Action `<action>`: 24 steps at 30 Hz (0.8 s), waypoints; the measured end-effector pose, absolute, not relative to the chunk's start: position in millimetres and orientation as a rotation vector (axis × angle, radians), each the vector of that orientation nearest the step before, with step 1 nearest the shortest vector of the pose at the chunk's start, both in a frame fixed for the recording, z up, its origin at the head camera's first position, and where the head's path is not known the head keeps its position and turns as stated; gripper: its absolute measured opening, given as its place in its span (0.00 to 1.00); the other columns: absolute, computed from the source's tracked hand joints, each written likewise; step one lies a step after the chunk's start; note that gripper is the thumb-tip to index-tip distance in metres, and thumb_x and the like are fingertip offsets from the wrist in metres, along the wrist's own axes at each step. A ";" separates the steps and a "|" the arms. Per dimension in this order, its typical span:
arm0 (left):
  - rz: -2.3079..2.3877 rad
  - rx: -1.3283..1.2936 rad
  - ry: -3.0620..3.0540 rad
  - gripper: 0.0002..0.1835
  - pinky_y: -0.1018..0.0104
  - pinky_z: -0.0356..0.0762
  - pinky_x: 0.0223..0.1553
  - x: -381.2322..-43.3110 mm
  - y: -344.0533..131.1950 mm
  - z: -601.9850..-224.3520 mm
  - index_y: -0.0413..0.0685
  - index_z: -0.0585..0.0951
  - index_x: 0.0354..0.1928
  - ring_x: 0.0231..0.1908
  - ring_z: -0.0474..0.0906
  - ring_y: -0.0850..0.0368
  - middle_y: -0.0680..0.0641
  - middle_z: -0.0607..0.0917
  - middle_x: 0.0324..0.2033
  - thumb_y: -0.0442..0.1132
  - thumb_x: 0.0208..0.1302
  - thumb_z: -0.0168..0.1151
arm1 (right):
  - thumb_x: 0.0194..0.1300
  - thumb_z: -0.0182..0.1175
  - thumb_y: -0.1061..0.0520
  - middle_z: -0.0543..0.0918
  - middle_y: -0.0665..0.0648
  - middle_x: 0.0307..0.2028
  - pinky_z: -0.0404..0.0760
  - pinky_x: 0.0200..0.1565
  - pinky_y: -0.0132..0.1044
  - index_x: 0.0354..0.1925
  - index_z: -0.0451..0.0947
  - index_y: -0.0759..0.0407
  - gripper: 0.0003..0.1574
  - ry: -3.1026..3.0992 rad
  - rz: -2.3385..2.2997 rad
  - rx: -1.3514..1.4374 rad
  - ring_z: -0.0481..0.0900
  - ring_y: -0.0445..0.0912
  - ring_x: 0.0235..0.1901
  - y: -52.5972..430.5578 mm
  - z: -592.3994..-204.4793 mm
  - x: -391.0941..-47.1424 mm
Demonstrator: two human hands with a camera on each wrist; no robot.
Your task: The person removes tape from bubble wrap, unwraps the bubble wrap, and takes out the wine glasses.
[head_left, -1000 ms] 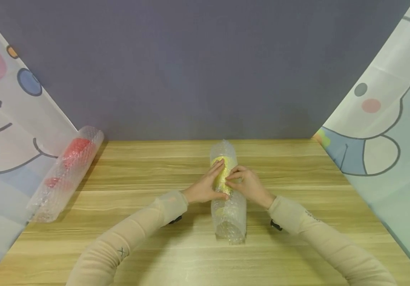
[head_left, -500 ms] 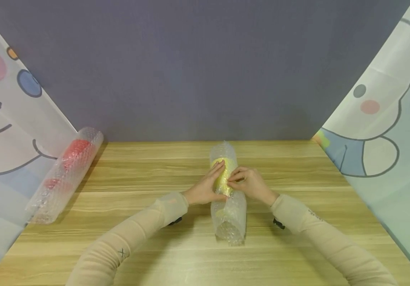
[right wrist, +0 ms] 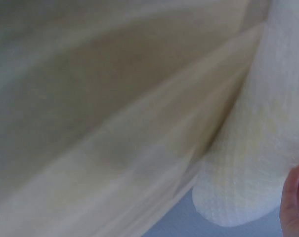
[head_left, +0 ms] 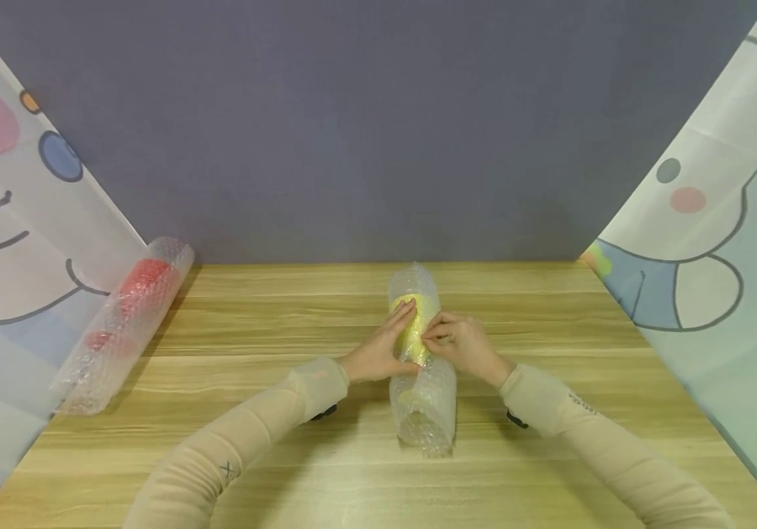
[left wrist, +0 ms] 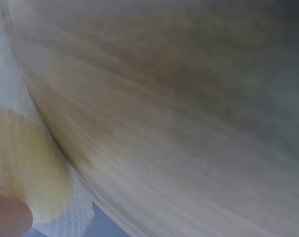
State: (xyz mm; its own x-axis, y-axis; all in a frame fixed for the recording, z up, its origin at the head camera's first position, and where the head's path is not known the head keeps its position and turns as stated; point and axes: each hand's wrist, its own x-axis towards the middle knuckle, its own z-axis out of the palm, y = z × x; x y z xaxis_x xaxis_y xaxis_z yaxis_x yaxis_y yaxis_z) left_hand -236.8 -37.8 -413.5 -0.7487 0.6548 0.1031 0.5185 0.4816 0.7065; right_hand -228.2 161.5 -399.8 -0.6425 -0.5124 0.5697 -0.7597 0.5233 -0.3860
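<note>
A roll of clear bubble wrap (head_left: 436, 393) lies lengthwise on the table, around a yellow object (head_left: 413, 342) whose kind I cannot tell. Pressing on its left side is my left hand (head_left: 378, 354), fingers extended along the yellow part and thumb lower down. From the right, my right hand (head_left: 469, 347) pinches at the wrap with bent fingers and thumb; the exact bit between the fingertips is too small to see. The left wrist view catches one fingertip (left wrist: 10, 216) by the yellow shape. Fingers (right wrist: 291, 202) touch the wrap in the right wrist view.
A second bubble wrap roll (head_left: 120, 330), with red objects inside, leans along the left panel. The wooden table (head_left: 272, 308) ends at a grey back wall (head_left: 378, 132). Cartoon-printed panels (head_left: 695, 294) stand on both sides.
The right hand's fingertips have shifted very slightly along the wrap. The left hand keeps its place, and the roll lies as before; the head view has moved a little.
</note>
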 end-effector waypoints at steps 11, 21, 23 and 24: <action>1.158 1.031 2.531 0.55 0.42 0.41 0.68 -237.7 -36.3 -417.7 0.51 0.40 0.72 0.70 0.26 0.58 0.58 0.34 0.71 0.49 0.52 0.68 | 0.54 0.62 0.68 0.80 0.54 0.32 0.82 0.39 0.32 0.32 0.81 0.65 0.03 -2.457 1.132 0.976 0.79 0.45 0.33 163.3 -404.4 -225.7; 1.175 1.009 2.536 0.55 0.44 0.41 0.68 -238.5 -34.8 -418.0 0.50 0.41 0.72 0.71 0.28 0.59 0.58 0.35 0.71 0.50 0.51 0.68 | 0.60 0.58 0.66 0.79 0.55 0.35 0.80 0.40 0.32 0.34 0.78 0.65 0.03 -2.530 1.121 0.947 0.77 0.44 0.35 162.6 -404.9 -226.2; 1.180 1.008 2.546 0.55 0.45 0.41 0.69 -238.4 -34.3 -417.3 0.50 0.42 0.72 0.71 0.28 0.59 0.57 0.36 0.72 0.50 0.50 0.69 | 0.60 0.57 0.66 0.79 0.56 0.35 0.80 0.40 0.32 0.34 0.77 0.65 0.03 -2.527 1.112 0.950 0.77 0.44 0.35 162.8 -405.2 -226.5; 1.179 1.011 2.551 0.55 0.46 0.42 0.69 -238.5 -34.0 -417.0 0.50 0.42 0.72 0.71 0.29 0.58 0.57 0.36 0.72 0.50 0.50 0.69 | 0.61 0.57 0.66 0.80 0.56 0.36 0.80 0.40 0.33 0.35 0.77 0.66 0.03 -2.527 1.107 0.952 0.77 0.45 0.35 163.1 -405.3 -226.6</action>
